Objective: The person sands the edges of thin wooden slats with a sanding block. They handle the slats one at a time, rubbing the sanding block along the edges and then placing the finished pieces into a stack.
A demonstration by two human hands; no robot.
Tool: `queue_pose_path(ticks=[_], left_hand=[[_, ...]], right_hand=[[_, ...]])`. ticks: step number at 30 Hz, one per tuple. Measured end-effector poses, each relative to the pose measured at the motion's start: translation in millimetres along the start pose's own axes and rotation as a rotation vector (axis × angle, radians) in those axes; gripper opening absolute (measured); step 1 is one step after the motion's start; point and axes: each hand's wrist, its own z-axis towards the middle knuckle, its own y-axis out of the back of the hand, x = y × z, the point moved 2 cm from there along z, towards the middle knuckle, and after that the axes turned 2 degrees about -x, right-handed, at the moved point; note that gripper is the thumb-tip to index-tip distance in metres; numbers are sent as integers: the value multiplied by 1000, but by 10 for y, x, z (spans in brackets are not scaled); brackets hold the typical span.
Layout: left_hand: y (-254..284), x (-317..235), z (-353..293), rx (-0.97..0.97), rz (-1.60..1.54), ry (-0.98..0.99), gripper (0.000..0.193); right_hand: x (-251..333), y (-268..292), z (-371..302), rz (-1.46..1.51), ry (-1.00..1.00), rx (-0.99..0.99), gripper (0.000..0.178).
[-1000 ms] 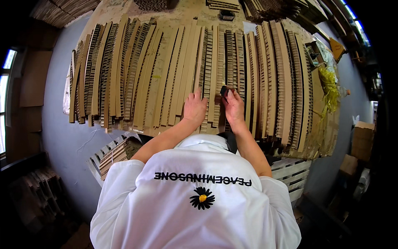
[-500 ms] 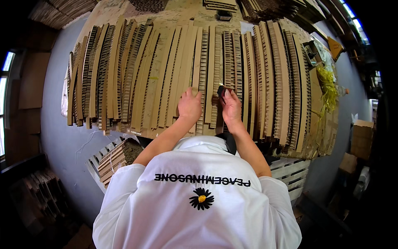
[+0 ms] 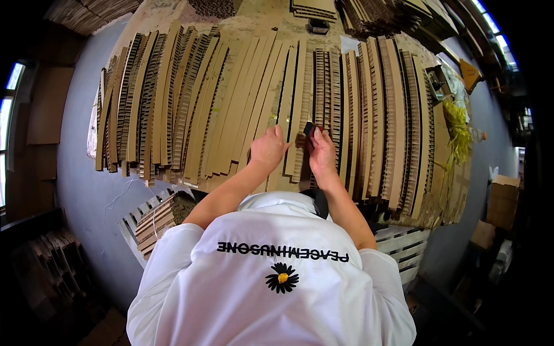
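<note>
Long cardboard strips with honeycomb edges lie side by side across the table (image 3: 199,180) in front of me. Over the middle strips, my left hand (image 3: 269,149) is closed with fingers curled down; what it grips, if anything, is hidden. Left of it, several flat-faced cardboard strips (image 3: 234,124) lie close together. Just right of it a cardboard strip (image 3: 299,109) runs away from me. My right hand (image 3: 323,153) pinches a small black object (image 3: 310,128) between thumb and fingers, above the strips; its exact kind is unclear.
Yellow plastic twine (image 3: 457,130) hangs at the table's right edge. Beyond the strips stand a small dark box (image 3: 318,26) and stacked cardboard (image 3: 313,8). Slatted pallets (image 3: 398,248) lie below the near edge. Cardboard boxes (image 3: 502,199) stand on the floor at right.
Strips left of my left hand now show more flat faces and lie closer together. My left hand has shifted slightly right and nearer me. My right hand keeps the black object, nearly in place.
</note>
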Motion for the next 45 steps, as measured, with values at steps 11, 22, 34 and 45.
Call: queue_pose_path(ticks=[11, 22, 34, 45], left_hand=[[49, 66, 76, -49, 44, -91, 30], [-134, -205, 58, 176, 51, 59, 33], [20, -262, -87, 259, 97, -111, 23], [-312, -310, -45, 268, -2, -121, 69]], right_hand=[[-3, -73, 2, -15, -10, -45, 21], [27, 23, 42, -28, -35, -6, 14], [4, 63, 86, -42, -3, -25, 17], [-8, -9, 190, -2, 26, -7, 20]])
